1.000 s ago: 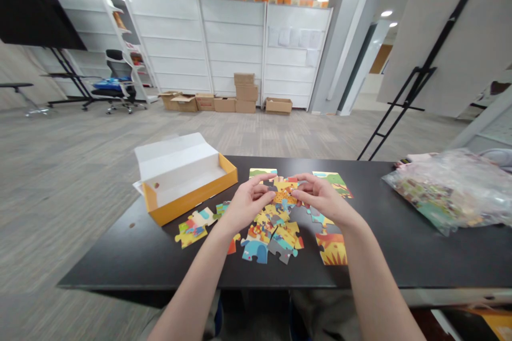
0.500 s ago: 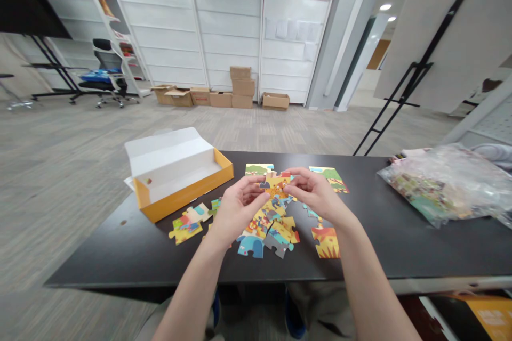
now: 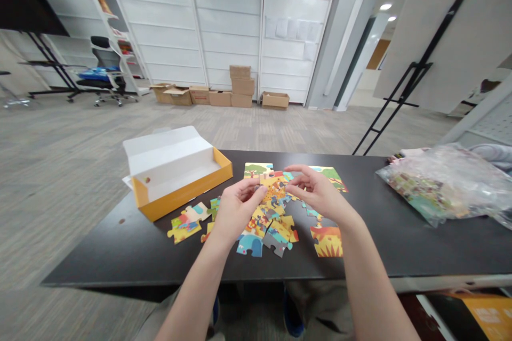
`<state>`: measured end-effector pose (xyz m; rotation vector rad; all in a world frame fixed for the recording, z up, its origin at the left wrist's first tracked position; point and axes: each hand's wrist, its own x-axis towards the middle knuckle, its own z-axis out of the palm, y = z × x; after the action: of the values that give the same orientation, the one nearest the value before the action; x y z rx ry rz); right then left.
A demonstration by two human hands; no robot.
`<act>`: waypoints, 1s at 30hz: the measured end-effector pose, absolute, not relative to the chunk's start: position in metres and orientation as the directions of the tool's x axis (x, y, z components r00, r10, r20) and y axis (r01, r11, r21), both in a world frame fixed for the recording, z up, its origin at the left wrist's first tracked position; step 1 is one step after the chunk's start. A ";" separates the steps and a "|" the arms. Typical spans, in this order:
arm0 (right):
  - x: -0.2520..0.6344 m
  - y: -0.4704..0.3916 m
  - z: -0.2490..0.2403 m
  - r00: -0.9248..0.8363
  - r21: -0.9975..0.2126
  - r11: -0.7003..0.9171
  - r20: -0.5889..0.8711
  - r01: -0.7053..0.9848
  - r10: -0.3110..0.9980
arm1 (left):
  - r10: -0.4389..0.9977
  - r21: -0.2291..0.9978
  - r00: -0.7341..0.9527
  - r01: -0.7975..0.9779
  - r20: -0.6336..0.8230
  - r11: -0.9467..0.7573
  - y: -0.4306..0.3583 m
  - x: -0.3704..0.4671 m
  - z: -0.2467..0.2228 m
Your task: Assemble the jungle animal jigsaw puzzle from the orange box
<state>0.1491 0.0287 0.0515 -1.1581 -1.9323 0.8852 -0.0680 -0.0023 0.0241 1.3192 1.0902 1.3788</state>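
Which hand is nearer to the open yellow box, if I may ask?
Left. The left hand is right of the box; the right hand is farther right, beyond the central puzzle pieces.

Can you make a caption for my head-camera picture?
Left hand and right hand over colorful jigsaw pieces on a black table, near an open yellow box.

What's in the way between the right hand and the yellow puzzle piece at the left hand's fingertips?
Nothing I can see. The right hand has its fingertips right beside the yellow puzzle piece, though I can't tell if they touch. The other puzzle pieces lie nearer you, not between them.
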 end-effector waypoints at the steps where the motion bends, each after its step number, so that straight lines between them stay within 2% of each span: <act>1: 0.158 0.030 0.051 -0.327 -0.808 0.349 0.206 0.475 0.922 | 0.981 0.981 -0.043 -0.037 0.188 -0.190 -0.003 -0.068 0.026; 3: 0.177 0.032 0.047 -0.262 -0.740 0.294 0.164 0.605 0.951 | 0.981 0.983 -0.094 -0.051 0.170 -0.175 -0.003 -0.067 0.028; 6: 0.205 0.036 0.037 -0.162 -0.549 0.165 0.054 0.820 0.985 | 0.980 0.981 -0.124 -0.097 0.154 -0.166 -0.002 -0.066 0.031; 8: 0.216 0.037 0.031 -0.142 -0.444 0.109 -0.043 0.889 0.989 | 0.982 0.979 -0.116 -0.122 0.151 -0.165 -0.002 -0.065 0.031; 10: 0.221 0.037 0.026 -0.145 -0.397 0.091 -0.108 0.913 0.984 | 0.984 0.979 -0.104 -0.132 0.145 -0.158 -0.002 -0.064 0.031; 17: 0.225 0.042 0.019 -0.034 -0.362 -0.023 -0.149 0.932 0.988 | 0.982 0.981 -0.118 -0.104 0.150 -0.162 -0.002 -0.066 0.029; 24: 0.228 0.042 0.019 -0.022 -0.411 -0.056 -0.183 0.910 0.983 | 0.956 0.941 -0.117 0.245 0.269 -0.234 0.001 -0.073 0.020; 30: 0.228 0.041 0.023 -0.038 -0.438 -0.037 -0.163 0.898 0.986 | 0.943 0.891 -0.116 0.381 0.311 -0.247 0.003 -0.078 0.013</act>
<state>0.2285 0.0408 0.0230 -2.0282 -2.0292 0.6473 -0.0782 0.0034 0.0132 1.6237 1.4716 1.3646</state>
